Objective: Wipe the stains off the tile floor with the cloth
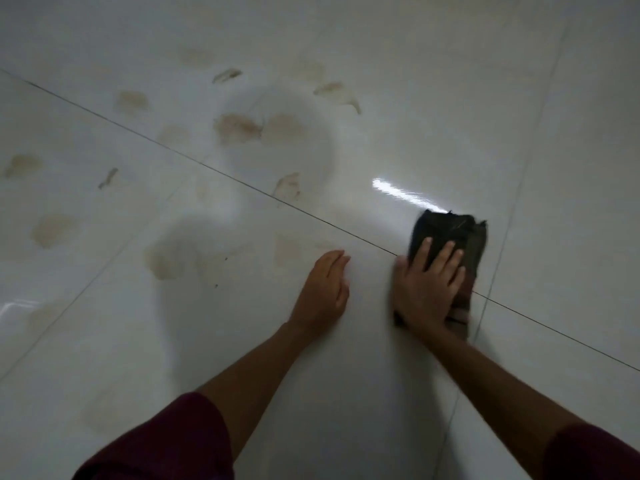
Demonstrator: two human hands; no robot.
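A dark folded cloth (450,230) lies on the glossy white tile floor (415,98), right of centre, across a dark grout line. My right hand (427,289) presses flat on top of it, fingers spread. My left hand (325,289) rests flat on the bare tile just to the left of the cloth, fingers together, holding nothing. Several brownish stains mark the floor: a smeared pair (239,128) in the middle distance, one (287,185) by the grout line, a large one (166,259) left of my left hand, and others (52,230) further left.
A dark grout line (173,154) runs diagonally from upper left to lower right; a fainter one (512,216) crosses it on the right. A bright light reflection (401,194) glares just beyond the cloth. Dark red sleeves (166,445) cover both upper forearms.
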